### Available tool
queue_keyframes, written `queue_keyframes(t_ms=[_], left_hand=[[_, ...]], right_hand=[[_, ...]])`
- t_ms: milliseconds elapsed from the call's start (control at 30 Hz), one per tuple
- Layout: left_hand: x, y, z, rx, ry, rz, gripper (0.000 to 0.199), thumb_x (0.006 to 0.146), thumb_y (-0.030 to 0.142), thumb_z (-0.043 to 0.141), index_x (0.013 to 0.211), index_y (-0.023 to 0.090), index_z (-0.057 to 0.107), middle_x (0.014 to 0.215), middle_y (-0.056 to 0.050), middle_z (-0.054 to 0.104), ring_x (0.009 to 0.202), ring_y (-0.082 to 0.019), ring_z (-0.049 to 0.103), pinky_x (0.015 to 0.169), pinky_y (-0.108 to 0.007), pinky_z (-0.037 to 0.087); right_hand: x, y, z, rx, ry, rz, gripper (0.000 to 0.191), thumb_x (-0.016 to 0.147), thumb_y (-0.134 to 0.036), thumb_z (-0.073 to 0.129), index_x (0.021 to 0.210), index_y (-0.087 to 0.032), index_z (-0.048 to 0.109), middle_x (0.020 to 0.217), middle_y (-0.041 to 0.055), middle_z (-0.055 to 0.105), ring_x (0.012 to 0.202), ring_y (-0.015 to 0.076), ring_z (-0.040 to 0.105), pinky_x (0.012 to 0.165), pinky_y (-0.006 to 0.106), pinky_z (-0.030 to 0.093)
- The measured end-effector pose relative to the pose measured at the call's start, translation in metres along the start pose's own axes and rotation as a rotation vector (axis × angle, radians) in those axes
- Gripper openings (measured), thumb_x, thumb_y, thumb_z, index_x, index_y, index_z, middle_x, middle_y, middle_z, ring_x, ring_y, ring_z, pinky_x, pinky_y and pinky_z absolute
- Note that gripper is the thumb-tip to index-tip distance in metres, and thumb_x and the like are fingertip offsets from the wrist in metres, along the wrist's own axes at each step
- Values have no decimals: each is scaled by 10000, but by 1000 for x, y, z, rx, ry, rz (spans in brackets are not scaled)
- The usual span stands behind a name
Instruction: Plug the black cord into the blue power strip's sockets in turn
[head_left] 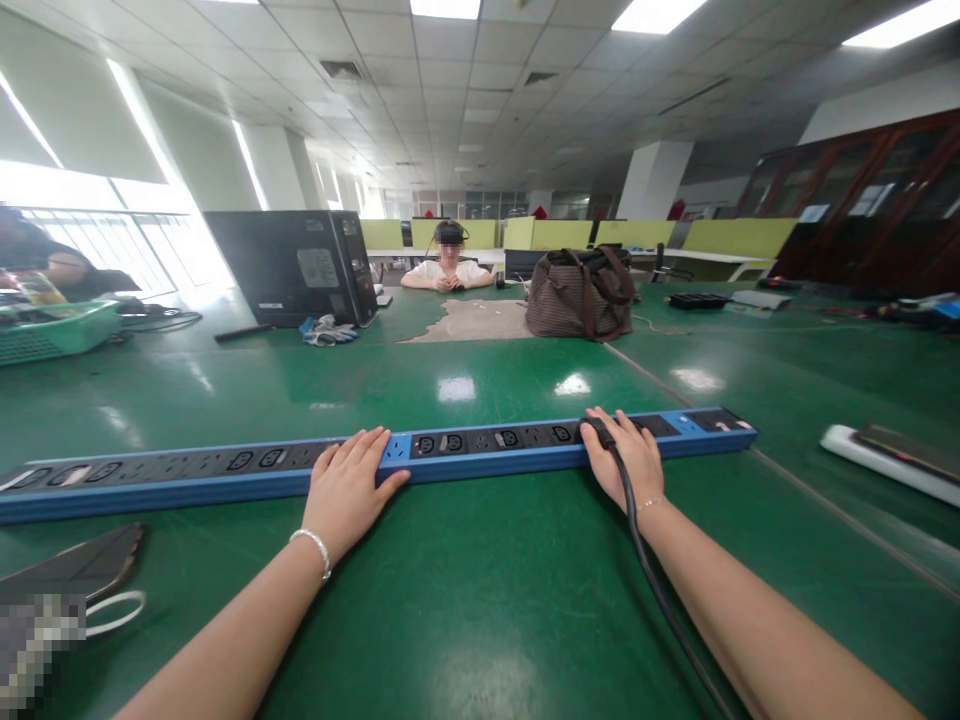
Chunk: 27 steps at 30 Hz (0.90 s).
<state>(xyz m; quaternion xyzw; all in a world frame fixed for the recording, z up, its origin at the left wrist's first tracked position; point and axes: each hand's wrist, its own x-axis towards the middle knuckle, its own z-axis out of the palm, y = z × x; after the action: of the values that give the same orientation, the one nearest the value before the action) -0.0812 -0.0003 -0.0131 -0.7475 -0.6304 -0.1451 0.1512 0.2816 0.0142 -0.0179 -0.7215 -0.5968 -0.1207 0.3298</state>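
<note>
A long blue power strip (487, 462) with black socket panels lies across the green table. My left hand (349, 490) grips it left of the middle, fingers over the top and thumb along the near side. Toward the right end, my right hand (626, 460) is closed around a black plug (598, 433) at the strip's top. From that plug a black cable (651, 575) runs down past my wrist to the bottom edge. My fingers and the plug hide the socket there, so I cannot tell whether the plug is seated.
Phone-like dark objects lie at the lower left (82, 565) and right (911, 450). Farther back are a black computer case (289, 270), gloves (328, 331), a green basket (64, 335) and a brown bag (574, 295). One person (448, 270) sits opposite; another (52, 260) is at left.
</note>
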Motion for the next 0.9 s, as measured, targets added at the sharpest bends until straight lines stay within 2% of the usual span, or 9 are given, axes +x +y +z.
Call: queue_keyframes(t_ms=[200, 433, 567, 633, 700, 800, 900], left_hand=[[1, 0, 1, -1, -3, 4, 597, 874, 552, 390, 1347, 194, 449, 1394, -79, 498, 1302, -251, 423, 1073, -462, 288], [1, 0, 1, -12, 16, 2, 588, 871, 548, 390, 1340, 199, 460, 1381, -91, 511, 1290, -255, 437, 1073, -468, 289], [0, -1, 1, -7, 20, 4, 591, 868, 549, 393, 1337, 197, 465, 1377, -92, 515, 1281, -263, 447, 1065, -467, 297], [0, 0, 0, -1, 22, 7, 590, 870, 546, 389, 1340, 198, 461, 1377, -94, 515, 1280, -262, 447, 1066, -461, 294], [0, 0, -1, 1, 17, 8, 590, 871, 545, 386, 1343, 198, 457, 1379, -98, 512, 1286, -260, 442, 1069, -454, 288], [0, 0, -2, 0, 11, 11, 593, 870, 542, 383, 1344, 193, 456, 1382, -101, 508, 1292, -261, 435, 1073, -455, 282], [0, 0, -2, 15, 15, 11, 594, 871, 539, 377, 1343, 187, 459, 1380, -109, 509, 1278, -272, 449, 1060, -461, 297]], right_hand=[[0, 2, 5, 36, 49, 24, 409, 890, -429, 391, 1143, -232, 644, 1182, 73, 656, 1202, 240, 519, 1065, 496, 253], [5, 8, 13, 214, 112, -42, 412, 867, -459, 369, 1005, -216, 672, 1053, 74, 707, 1074, 222, 604, 1068, 469, 263], [7, 5, 10, 305, 103, -5, 392, 841, -490, 412, 965, -228, 677, 984, 61, 722, 972, 227, 637, 1084, 494, 238], [10, 2, 3, 407, 135, 80, 419, 848, -492, 398, 971, -210, 683, 971, 72, 720, 953, 230, 636, 1042, 461, 319], [15, 2, -7, 536, 230, 205, 465, 867, -481, 352, 978, -178, 688, 984, 90, 713, 953, 229, 632, 938, 389, 428], [26, 19, -23, 544, 289, 238, 455, 855, -464, 374, 949, -167, 706, 992, 91, 711, 979, 232, 625, 897, 341, 452], [34, 54, -35, 426, 282, 260, 470, 863, -465, 355, 984, -181, 709, 1008, 79, 710, 1018, 242, 608, 908, 349, 445]])
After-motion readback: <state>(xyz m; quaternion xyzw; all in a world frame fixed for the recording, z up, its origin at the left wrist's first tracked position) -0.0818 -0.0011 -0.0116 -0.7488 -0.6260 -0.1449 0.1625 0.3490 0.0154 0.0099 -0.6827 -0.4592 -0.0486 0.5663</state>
